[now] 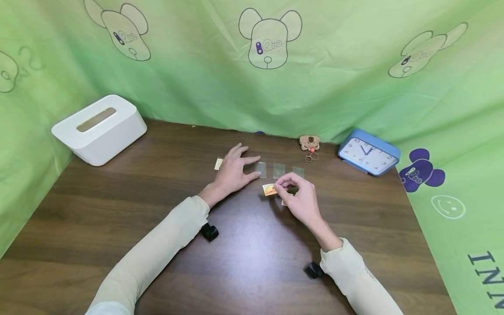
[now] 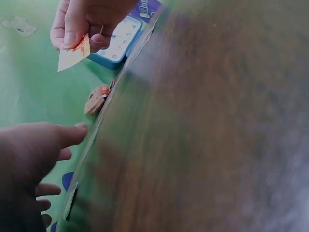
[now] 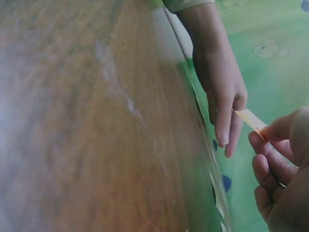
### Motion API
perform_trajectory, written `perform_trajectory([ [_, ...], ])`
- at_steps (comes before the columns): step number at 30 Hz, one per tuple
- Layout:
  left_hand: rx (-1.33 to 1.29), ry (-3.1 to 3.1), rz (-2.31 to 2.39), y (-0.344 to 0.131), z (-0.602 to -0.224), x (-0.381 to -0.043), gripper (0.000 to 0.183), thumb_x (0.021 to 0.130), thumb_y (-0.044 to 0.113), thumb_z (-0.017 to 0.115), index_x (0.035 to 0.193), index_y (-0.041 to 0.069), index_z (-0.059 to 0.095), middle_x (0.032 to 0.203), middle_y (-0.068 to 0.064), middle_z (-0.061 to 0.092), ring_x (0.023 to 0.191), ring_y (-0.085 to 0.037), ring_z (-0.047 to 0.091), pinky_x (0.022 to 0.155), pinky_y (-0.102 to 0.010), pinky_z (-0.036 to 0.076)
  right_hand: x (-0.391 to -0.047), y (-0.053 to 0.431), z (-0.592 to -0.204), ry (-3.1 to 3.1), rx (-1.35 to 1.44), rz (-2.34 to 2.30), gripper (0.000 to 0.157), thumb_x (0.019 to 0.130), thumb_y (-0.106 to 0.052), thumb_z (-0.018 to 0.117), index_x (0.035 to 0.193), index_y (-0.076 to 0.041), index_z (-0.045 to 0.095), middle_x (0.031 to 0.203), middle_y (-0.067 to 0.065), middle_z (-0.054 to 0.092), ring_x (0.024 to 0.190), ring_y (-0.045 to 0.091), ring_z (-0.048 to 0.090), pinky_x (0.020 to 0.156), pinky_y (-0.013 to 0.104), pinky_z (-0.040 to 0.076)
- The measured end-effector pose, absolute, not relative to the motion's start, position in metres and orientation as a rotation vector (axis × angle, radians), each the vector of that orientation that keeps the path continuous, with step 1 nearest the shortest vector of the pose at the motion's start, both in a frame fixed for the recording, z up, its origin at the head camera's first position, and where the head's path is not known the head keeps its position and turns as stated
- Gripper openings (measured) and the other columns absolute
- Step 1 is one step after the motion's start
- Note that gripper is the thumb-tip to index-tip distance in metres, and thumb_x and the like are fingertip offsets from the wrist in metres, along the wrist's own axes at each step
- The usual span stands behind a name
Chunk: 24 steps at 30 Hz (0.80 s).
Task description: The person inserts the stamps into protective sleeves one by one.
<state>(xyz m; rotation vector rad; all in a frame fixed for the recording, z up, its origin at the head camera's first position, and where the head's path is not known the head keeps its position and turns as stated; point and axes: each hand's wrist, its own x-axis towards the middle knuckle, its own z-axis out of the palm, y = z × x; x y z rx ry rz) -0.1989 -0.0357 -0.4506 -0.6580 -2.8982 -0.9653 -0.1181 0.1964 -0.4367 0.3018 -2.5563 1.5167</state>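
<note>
Between thumb and fingers, my right hand [image 1: 302, 202] pinches a small printed card [image 1: 269, 190] with orange and yellow colours, held above the table. The same card [image 2: 73, 57] shows in the left wrist view. My left hand [image 1: 232, 171] has its fingers spread, next to a small clear plastic piece [image 1: 261, 170]. Two more clear pieces [image 1: 279, 170] continue in a row to the right, the farthest just behind my right hand. A pale yellow card [image 1: 218, 164] lies left of my left hand, partly covered by it. Another card [image 1: 283, 203] is mostly hidden under my right hand.
On the brown wooden table [image 1: 236, 271], a white tissue box [image 1: 112, 140] stands at the back left. A brown bear-shaped keychain [image 1: 309, 142] lies at the back edge, and a blue clock [image 1: 369, 152] sits at the back right. Green printed cloth [image 1: 338, 87] hangs behind.
</note>
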Motion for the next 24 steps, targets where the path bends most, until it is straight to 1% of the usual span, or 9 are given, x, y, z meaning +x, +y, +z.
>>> perform_trajectory([
  [2, -0.709, -2.914, -0.900, -0.036, -0.451, -0.199, 0.057, 0.099, 0.046, 0.084, 0.149, 0.021, 0.073, 0.171, -0.024, 0.044, 0.167, -0.042, 0.025, 0.136, -0.054, 0.018, -0.118, 0.196, -0.438, -2.550, 0.296, 1.519, 0.007, 0.099, -0.004, 0.083, 0.097, -0.009, 0.079, 0.083, 0.004, 0.077, 0.070, 0.017, 0.069, 0.074, 0.023, 0.056],
  [4, -0.751, -2.918, -0.852, -0.037, -0.452, -0.199, 0.057, 0.099, 0.049, 0.083, 0.147, 0.020, 0.074, 0.171, -0.025, 0.044, 0.167, -0.043, 0.024, 0.137, -0.053, 0.013, -0.118, 0.196, -0.438, -2.553, 0.304, 1.518, 0.007, 0.099, -0.003, 0.083, 0.097, -0.008, 0.079, 0.084, 0.005, 0.077, 0.071, 0.016, 0.069, 0.075, 0.024, 0.056],
  [7, -0.767, -2.913, -0.845, -0.037, -0.453, -0.198, 0.054, 0.097, 0.050, 0.085, 0.142, 0.019, 0.077, 0.170, -0.025, 0.045, 0.167, -0.043, 0.024, 0.137, -0.053, 0.011, -0.118, 0.196, -0.439, -2.563, 0.317, 1.520, 0.008, 0.098, -0.002, 0.082, 0.097, -0.008, 0.079, 0.085, 0.004, 0.078, 0.073, 0.015, 0.069, 0.076, 0.025, 0.057],
  [12, -0.776, -2.884, -0.880, -0.038, -0.455, -0.196, 0.051, 0.092, 0.046, 0.091, 0.132, 0.016, 0.081, 0.169, -0.023, 0.047, 0.167, -0.040, 0.027, 0.137, -0.049, 0.013, -0.117, 0.195, -0.439, -2.572, 0.313, 1.518, 0.009, 0.097, 0.000, 0.082, 0.097, -0.008, 0.079, 0.085, 0.004, 0.077, 0.074, 0.016, 0.069, 0.077, 0.026, 0.057],
  [15, -0.773, -2.876, -0.905, -0.038, -0.454, -0.193, 0.050, 0.090, 0.042, 0.094, 0.130, 0.015, 0.082, 0.168, -0.023, 0.048, 0.166, -0.040, 0.030, 0.137, -0.048, 0.017, -0.116, 0.195, -0.438, -2.575, 0.321, 1.513, 0.009, 0.097, 0.000, 0.082, 0.097, -0.008, 0.079, 0.085, 0.004, 0.077, 0.076, 0.015, 0.070, 0.078, 0.027, 0.058],
  [19, -0.764, -2.881, -0.941, -0.038, -0.452, -0.190, 0.045, 0.091, 0.037, 0.093, 0.129, 0.014, 0.083, 0.169, -0.022, 0.046, 0.167, -0.039, 0.029, 0.137, -0.047, 0.017, -0.116, 0.194, -0.438, -2.564, 0.334, 1.509, 0.008, 0.097, -0.001, 0.082, 0.096, -0.008, 0.079, 0.086, 0.003, 0.077, 0.080, 0.012, 0.069, 0.081, 0.028, 0.059],
  [24, -0.782, -2.865, -0.937, -0.038, -0.450, -0.185, 0.032, 0.096, 0.030, 0.089, 0.123, 0.014, 0.086, 0.170, -0.021, 0.047, 0.166, -0.037, 0.030, 0.137, -0.046, 0.018, -0.115, 0.194, -0.438, -2.554, 0.342, 1.503, 0.009, 0.097, -0.001, 0.082, 0.096, -0.008, 0.079, 0.086, 0.003, 0.077, 0.080, 0.010, 0.069, 0.082, 0.029, 0.060],
])
